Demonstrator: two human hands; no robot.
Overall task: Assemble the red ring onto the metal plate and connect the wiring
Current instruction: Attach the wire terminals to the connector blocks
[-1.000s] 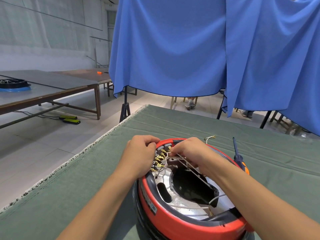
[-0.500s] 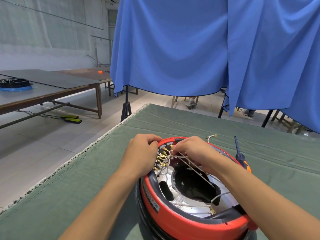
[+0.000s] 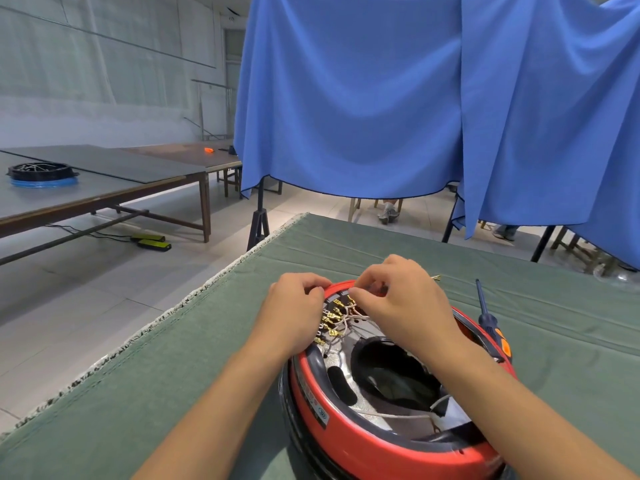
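Observation:
The red ring [image 3: 349, 429] sits around a silver metal plate [image 3: 341, 362] with a dark central opening, on the green cloth in front of me. White wires [image 3: 349, 322] fan out to a row of brass terminals [image 3: 329, 323] at the ring's far left rim. My left hand [image 3: 294, 313] rests curled on the ring's far left edge beside the terminals, and what its fingertips hold is hidden. At the far rim my right hand [image 3: 398, 299] pinches a wire end just above the terminals. A loose wire end [image 3: 435, 278] shows past the right hand.
A screwdriver [image 3: 490, 322] with a blue shaft and orange-black handle lies on the green cloth [image 3: 173, 375] right of the ring. Blue curtains [image 3: 381, 98] hang behind. A long table [image 3: 104, 188] at left carries a black round part [image 3: 41, 171]. The cloth's edge runs diagonally at left.
My right hand has moved up and toward the far rim, from over the wire bundle to the top terminals. The left hand stays at the ring's left edge.

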